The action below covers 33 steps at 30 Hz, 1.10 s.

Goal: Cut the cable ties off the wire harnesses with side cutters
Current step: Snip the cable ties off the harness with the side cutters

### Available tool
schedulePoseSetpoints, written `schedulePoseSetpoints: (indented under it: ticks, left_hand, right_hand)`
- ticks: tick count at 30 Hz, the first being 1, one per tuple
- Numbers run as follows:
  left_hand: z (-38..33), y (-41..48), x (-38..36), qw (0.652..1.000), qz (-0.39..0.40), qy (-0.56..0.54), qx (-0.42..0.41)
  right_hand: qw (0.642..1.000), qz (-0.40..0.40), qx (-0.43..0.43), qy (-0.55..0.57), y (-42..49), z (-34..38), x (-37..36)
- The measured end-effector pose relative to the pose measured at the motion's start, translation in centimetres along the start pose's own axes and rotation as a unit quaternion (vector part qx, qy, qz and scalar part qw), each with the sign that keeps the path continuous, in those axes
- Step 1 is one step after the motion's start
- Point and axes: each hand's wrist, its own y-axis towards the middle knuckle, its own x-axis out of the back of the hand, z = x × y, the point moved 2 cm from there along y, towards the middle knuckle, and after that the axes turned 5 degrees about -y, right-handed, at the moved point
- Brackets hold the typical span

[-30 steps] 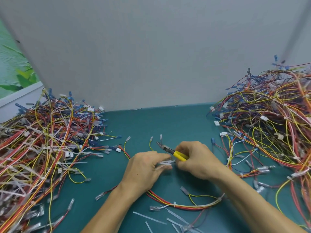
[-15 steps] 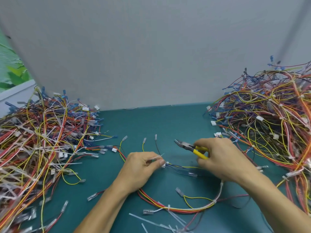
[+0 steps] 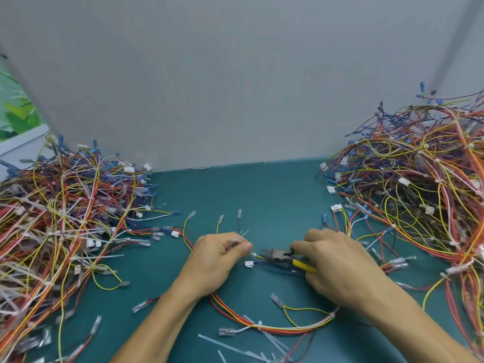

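One wire harness (image 3: 288, 328) of red, yellow and white wires loops across the green mat in front of me, with white cable ties around it. My left hand (image 3: 217, 260) pinches a bundle of its wires near a white tie. In my right hand (image 3: 337, 268) I grip yellow-handled side cutters (image 3: 280, 255). Their dark jaws point left, close to the thumb of my left hand, at the thin yellow wire there. A small white connector (image 3: 249, 264) lies just below the jaws.
A big heap of tied harnesses (image 3: 62, 226) fills the left side and another heap (image 3: 419, 195) the right. Cut tie strips (image 3: 235, 349) lie near the front edge. A grey wall (image 3: 235, 87) closes the back of the green mat (image 3: 262, 195).
My right hand drew the cutters away to the right, then brought them back down and left toward my left hand. My left hand has kept its pinch on the wires.
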Motion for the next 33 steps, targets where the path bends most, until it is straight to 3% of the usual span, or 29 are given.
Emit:
schedulePoseSetpoints:
  ticks: [33]
  left_hand:
    - [0.4,0.2,-0.1,1.0,0.001,-0.008,0.012]
  right_hand:
    - [0.991,-0.09,0.038,-0.09,-0.4,2.5,0.8]
